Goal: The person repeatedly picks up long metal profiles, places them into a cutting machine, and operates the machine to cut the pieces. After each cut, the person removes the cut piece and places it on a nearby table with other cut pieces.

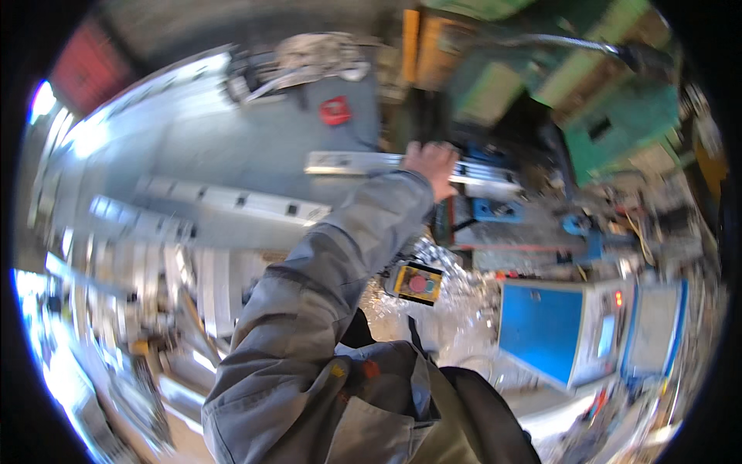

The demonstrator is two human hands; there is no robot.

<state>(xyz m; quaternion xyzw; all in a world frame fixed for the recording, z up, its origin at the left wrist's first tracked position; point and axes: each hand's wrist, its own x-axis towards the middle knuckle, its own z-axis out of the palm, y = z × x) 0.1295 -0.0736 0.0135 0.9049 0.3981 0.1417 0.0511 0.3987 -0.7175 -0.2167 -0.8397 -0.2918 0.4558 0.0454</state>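
Observation:
My left hand (430, 167), in a grey sleeve, reaches out over a long metal bar (351, 163). Its fingers lie across the far side of the bar and the thumb is on the near side. The bar's left part rests over a grey metal table. To the right of the hand, its slotted end (487, 176) runs in among blue metal blocks (495, 210) on a green machine (623, 130). Motion blur softens the fingers and the bar. My right hand is out of view.
On the grey table (249, 133) lie a slotted metal strip (240, 200), a shorter strip (142, 219), a red tape measure (335, 111) and crumpled cloth (319, 55). A yellow push-button box (416, 283) stands above metal shavings (458, 290). A blue-fronted cabinet (540, 330) is on the right.

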